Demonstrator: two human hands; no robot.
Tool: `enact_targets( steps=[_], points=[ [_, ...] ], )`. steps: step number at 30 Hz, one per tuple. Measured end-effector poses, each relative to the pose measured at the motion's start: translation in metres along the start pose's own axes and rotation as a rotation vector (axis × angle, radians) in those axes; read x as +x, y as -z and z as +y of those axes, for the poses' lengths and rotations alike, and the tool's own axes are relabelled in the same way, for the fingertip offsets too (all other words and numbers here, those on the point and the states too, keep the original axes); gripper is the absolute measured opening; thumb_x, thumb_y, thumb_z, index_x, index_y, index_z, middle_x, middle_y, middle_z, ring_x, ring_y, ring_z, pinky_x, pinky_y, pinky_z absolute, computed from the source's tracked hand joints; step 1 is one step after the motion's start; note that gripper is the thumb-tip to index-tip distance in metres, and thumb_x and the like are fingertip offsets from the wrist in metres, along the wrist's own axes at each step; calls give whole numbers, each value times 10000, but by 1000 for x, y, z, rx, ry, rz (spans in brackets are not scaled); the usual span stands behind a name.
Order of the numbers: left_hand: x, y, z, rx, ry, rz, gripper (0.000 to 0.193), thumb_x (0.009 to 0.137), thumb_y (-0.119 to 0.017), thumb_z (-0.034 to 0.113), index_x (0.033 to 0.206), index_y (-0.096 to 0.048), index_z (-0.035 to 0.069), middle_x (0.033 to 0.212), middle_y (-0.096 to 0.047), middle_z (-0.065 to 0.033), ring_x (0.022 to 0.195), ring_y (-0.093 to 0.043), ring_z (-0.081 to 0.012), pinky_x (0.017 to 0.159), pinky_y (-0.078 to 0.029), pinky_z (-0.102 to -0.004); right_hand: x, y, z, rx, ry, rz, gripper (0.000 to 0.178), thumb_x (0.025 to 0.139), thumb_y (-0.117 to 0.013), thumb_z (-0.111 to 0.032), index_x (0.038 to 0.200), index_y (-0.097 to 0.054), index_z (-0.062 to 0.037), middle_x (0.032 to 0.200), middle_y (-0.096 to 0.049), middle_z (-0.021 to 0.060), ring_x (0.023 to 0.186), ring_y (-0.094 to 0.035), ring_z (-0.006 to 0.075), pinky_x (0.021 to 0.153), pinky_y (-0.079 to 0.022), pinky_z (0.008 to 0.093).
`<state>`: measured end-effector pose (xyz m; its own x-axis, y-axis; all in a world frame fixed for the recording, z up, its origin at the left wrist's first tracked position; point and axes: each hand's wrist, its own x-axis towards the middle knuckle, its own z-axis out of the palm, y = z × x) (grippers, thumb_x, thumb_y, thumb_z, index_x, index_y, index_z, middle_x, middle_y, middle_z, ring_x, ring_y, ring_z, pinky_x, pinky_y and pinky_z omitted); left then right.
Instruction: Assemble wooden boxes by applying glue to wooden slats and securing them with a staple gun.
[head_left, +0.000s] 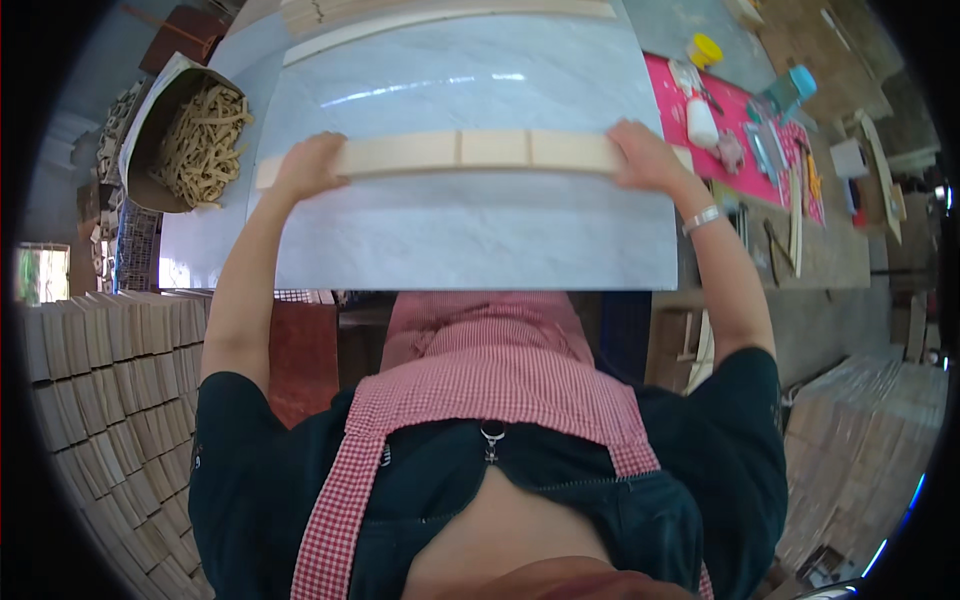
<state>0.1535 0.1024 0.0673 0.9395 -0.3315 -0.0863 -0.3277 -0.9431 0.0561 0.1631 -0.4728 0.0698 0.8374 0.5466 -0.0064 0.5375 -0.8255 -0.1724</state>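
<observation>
A long, pale wooden board (400, 153) lies crosswise over the grey-white marbled tabletop (480, 235), with two thin darker lines across its middle. My left hand (312, 165) is closed round the board near its left end, a short piece sticking out beyond it. Near the other end my right hand (645, 158) grips the same board, and a little of it shows past the hand. Whether the board rests on the table or is held slightly above it, I cannot tell. Fingers on the far side are partly hidden.
More pale wood strips (440, 22) lie along the table's far edge. At the left stands an open box (150, 110) full of wood offcuts. A pink mat (660, 90) on the right bears a white bottle (701, 124) and tools. Stacked wood (120, 400) stands at lower left.
</observation>
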Motion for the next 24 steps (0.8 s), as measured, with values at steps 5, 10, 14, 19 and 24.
enact_targets(
  steps=[5, 10, 14, 19, 24],
  points=[
    [-11, 13, 1, -65, 125, -31, 647, 697, -844, 231, 1278, -612, 67, 1240, -628, -99, 1078, -621, -326, 959, -497, -405, 28, -7, 0, -94, 47, 84, 430, 676, -749, -150, 1083, -634, -74, 1099, -631, 125, 985, -600, 357, 887, -519, 425],
    [-40, 36, 13, -99, 113, 55, 624, 706, -846, 242, 1257, -627, 48, 1250, -616, -105, 1098, -607, -326, 960, -496, -400, 1, 26, -34, -130, -50, 84, 456, 684, -773, -163, 1110, -639, -71, 1127, -634, 125, 1005, -610, 349, 906, -519, 416],
    [-72, 8, 21, -126, 31, -32, 589, 702, -842, 228, 1220, -640, 34, 1259, -607, -109, 1118, -598, -330, 959, -495, -403, -42, -4, -45, -35, -73, -16, 498, 665, -788, -161, 1127, -627, -69, 1166, -625, 125, 1046, -592, 334, 940, -498, 398],
    [-75, 1, 21, -153, -4, -79, 579, 686, -834, 211, 1197, -630, 31, 1277, -591, -127, 1136, -590, -335, 965, -494, -404, -46, -5, -63, 19, -149, -73, 511, 651, -791, -140, 1120, -603, -61, 1178, -626, 127, 1067, -589, 327, 954, -490, 395],
    [-69, -9, 14, 67, -125, 191, 562, 673, -815, 187, 1172, -606, 36, 1306, -576, -150, 1142, -586, -342, 968, -494, -407, -39, -19, -55, -148, -25, 240, 471, 661, -781, -142, 1083, -586, -64, 1155, -631, 121, 1039, -605, 334, 930, -500, 406]
  ],
)
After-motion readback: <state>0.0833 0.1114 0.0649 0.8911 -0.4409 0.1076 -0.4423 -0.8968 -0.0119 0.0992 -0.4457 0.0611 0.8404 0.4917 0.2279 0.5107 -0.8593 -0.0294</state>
